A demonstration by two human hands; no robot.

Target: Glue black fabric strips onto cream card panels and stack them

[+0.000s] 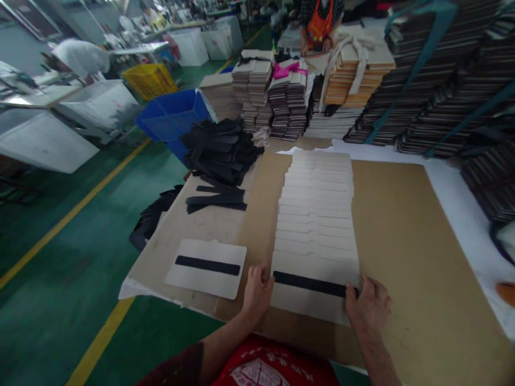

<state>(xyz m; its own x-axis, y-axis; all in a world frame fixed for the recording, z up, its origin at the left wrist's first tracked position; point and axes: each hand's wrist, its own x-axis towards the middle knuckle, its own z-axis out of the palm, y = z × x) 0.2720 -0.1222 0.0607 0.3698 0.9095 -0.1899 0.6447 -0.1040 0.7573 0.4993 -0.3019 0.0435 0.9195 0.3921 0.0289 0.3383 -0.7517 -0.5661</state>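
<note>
A black strip (pixel 309 283) lies across the nearest pale panel (pixel 314 311) of an overlapping row of panels (pixel 316 214). At the strip's left end my left hand (pixel 257 295) is closed, its thumb and finger together on the end. My right hand (pixel 368 305) grips the other end, thumb on the strip and fingers bent by the panel's right edge. To the left lies a separate pale panel (pixel 193 284) with its own black strip (pixel 207 265) across it. Several loose black strips (pixel 217 199) lie farther back.
Brown board (pixel 402 241) covers the table. A heap of black strips (pixel 223 150) sits at the back left, before a blue crate (pixel 173 115). Tied stacks of panels (pixel 287 102) stand along the back, taller strapped stacks (pixel 434 80) at right. A person in an orange apron (pixel 319 24) stands beyond.
</note>
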